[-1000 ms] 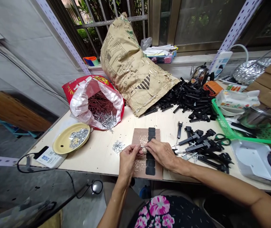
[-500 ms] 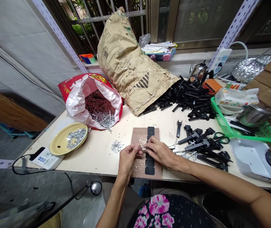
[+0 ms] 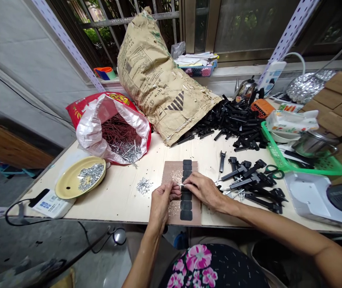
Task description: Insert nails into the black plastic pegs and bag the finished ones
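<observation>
My left hand is closed in a pinch at the left end of a thin, light metal rod. The fingers of my right hand are closed at the rod's other end, hiding its tip. Both hands are just above a brown ribbed board that carries a column of black rounded patches. Pale crumbs lie on the board's left half. To the left of it is a little heap of small shiny metal pieces. Several black plastic handles, some with metal rods, lie beyond my right wrist.
On the left are a yellow dish of metal bits and a red-white bag of thin rods. A paper sack leans behind, beside piled black plastic parts. A green basket and a white tray stand right.
The view has turned slightly right, so everything on the table appears farther left. Both hands keep their pinch over the board with only a slight shift.
</observation>
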Motion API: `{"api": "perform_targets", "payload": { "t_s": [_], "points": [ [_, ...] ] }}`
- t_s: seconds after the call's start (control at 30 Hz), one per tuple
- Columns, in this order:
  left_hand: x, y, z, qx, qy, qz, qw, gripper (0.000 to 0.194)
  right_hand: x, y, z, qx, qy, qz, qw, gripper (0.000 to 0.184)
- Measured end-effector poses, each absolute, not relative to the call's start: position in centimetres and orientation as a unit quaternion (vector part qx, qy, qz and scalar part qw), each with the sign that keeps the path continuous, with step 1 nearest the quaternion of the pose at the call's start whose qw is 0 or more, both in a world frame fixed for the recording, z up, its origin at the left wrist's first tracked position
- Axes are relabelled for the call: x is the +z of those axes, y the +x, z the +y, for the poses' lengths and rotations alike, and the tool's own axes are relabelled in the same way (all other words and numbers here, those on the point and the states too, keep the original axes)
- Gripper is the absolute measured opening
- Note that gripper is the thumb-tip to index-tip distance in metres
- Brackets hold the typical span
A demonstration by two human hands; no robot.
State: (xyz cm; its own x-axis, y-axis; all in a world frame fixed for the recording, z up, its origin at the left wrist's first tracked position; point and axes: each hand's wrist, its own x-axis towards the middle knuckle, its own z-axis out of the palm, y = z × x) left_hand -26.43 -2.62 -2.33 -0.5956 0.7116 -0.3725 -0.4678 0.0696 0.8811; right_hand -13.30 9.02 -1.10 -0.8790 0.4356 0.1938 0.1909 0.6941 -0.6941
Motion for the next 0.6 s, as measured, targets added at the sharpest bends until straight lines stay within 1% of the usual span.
{"api": "perform_targets", "payload": {
  "t_s": [0.2,0.33,0.5,0.6],
  "points": [
    [-2.46,-26.4,-2.57,0.686,0.1,0.566,0.446,0.043,-1.11,-12.94,9.19,0.355,-0.177,-0.902,0.173,0.019],
    [-2.62,-26.25,-2.66,0.653,0.13,0.599,0.446,0.037,-1.19,-12.84,9.19,0.35,-0.183,-0.903,0.171,0.019],
    [-2.61,-26.34,-2.74,0.593,0.203,0.665,0.406,0.03,-1.29,-12.61,9.21,0.345,-0.186,-0.906,0.162,0.019],
    [-2.46,-26.64,-2.75,0.553,0.255,0.693,0.386,0.03,-1.34,-12.39,9.17,0.341,-0.18,-0.91,0.151,0.02]
  ]
}}
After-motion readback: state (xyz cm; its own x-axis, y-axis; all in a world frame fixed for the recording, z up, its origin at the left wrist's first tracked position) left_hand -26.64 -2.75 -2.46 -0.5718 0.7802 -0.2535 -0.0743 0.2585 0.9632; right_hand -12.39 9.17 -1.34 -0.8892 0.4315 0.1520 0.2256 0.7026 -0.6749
